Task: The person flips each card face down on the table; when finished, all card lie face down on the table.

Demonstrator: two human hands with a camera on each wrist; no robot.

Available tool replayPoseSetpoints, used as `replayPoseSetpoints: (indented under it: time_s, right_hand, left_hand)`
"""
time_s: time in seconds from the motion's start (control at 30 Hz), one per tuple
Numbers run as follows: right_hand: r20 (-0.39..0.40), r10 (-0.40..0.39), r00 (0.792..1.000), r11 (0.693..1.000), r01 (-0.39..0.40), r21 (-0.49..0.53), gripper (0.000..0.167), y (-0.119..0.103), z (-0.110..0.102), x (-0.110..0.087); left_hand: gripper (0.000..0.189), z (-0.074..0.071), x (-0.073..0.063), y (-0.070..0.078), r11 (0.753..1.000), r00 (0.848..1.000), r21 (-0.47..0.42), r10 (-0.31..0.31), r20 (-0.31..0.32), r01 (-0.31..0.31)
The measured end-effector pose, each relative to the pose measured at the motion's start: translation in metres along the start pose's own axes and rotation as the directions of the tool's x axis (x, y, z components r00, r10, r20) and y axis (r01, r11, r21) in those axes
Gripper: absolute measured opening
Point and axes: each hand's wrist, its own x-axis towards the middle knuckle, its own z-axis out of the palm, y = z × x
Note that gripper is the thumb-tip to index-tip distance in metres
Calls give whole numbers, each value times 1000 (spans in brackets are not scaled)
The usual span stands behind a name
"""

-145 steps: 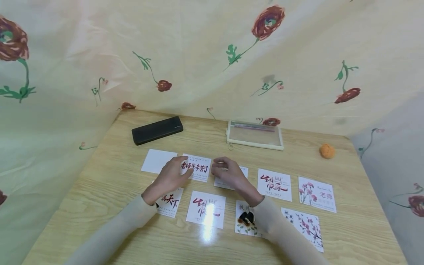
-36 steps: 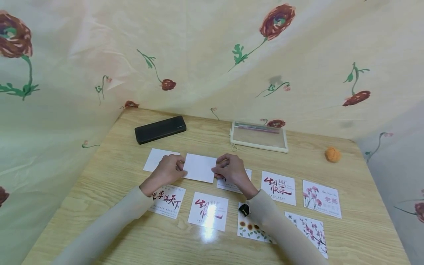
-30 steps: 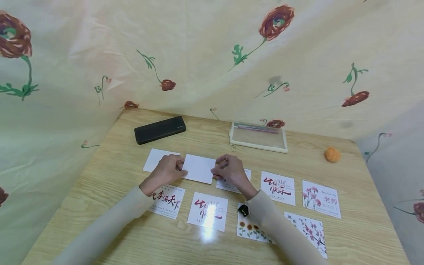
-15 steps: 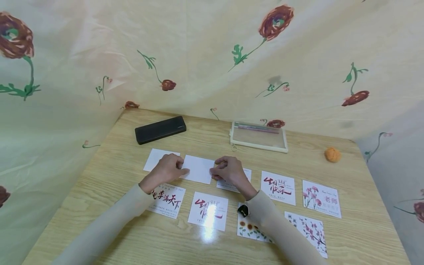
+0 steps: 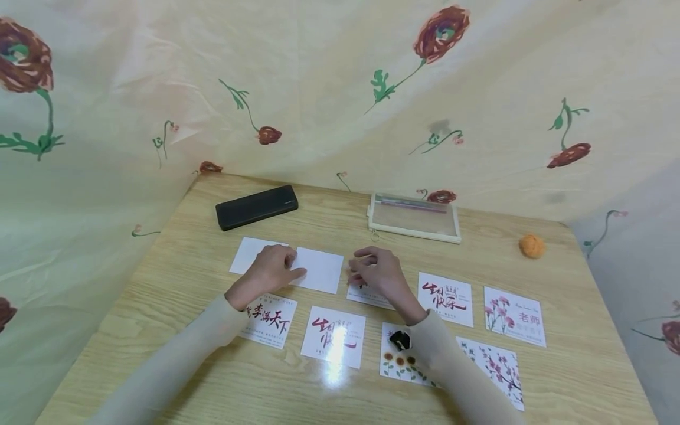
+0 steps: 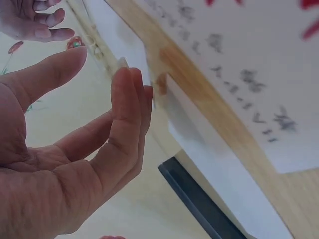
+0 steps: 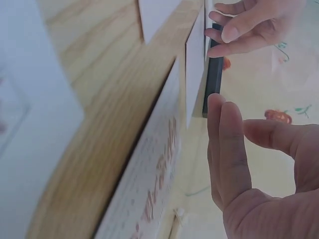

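Note:
A blank white card (image 5: pixel 319 270) lies face down in the back row between my hands. My left hand (image 5: pixel 269 268) is at its left edge, thumb and fingers apart with nothing between them, as the left wrist view shows too. Left of it, another blank card (image 5: pixel 249 254) is partly covered by that hand. My right hand (image 5: pixel 379 273) hovers over a card with lettering (image 5: pixel 366 298), mostly hidden beneath it. In the right wrist view the right fingers (image 7: pixel 232 154) are nearly straight and hold nothing.
In front lie a red-lettered card (image 5: pixel 268 321), a birthday card (image 5: pixel 333 336), a sunflower card (image 5: pixel 406 366) and a blossom card (image 5: pixel 494 372). Rightward are another birthday card (image 5: pixel 445 298) and a carnation card (image 5: pixel 514 316). Behind stand a black case (image 5: pixel 257 208), a clear zip pouch (image 5: pixel 414 218) and an orange ball (image 5: pixel 532 246).
The lettered card in the back row was turned over to its blank side and lowered to the table. Both hands have let go of it; the right one has moved off to the right.

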Motion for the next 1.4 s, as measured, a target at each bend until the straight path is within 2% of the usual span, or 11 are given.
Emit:
replayPoseSetpoints:
  time_s: [0.07, 0.17, 0.37, 0.6, 0.93, 1.13, 1.4]
  right_hand:
    - [-6, 2, 1000, 1000, -2, 8, 39, 1, -5, -3]
    - [-27, 11, 1000, 1000, -10, 2, 39, 3, -13, -8]
    - [-58, 24, 998, 1000, -23, 11, 38, 11, -27, -16]
    - [-83, 53, 995, 998, -51, 27, 38, 23, -41, -26]
    - [-136, 57, 989, 997, -63, -41, 37, 38, -57, -46]
    - [-145, 51, 988, 998, -55, -25, 40, 46, -62, -54]
    - [-145, 54, 988, 998, -59, -28, 42, 51, -61, -66]
  left_hand:
    - [29, 2, 0, 4, 1000, 1000, -6, -4, -2, 4]
    - [48, 7, -2, 10, 999, 1000, -43, 7, 3, -6]
    - [49, 22, -1, 30, 989, 996, -139, 59, 68, -50]
    - [52, 36, 3, 46, 957, 984, -276, 130, 123, -91]
    - [57, 53, 1, 58, 928, 978, -369, 119, 172, -48]
    - [62, 57, -4, 61, 921, 974, -389, 120, 193, -37]
    - [63, 64, -10, 64, 948, 978, -316, 107, 179, -46]
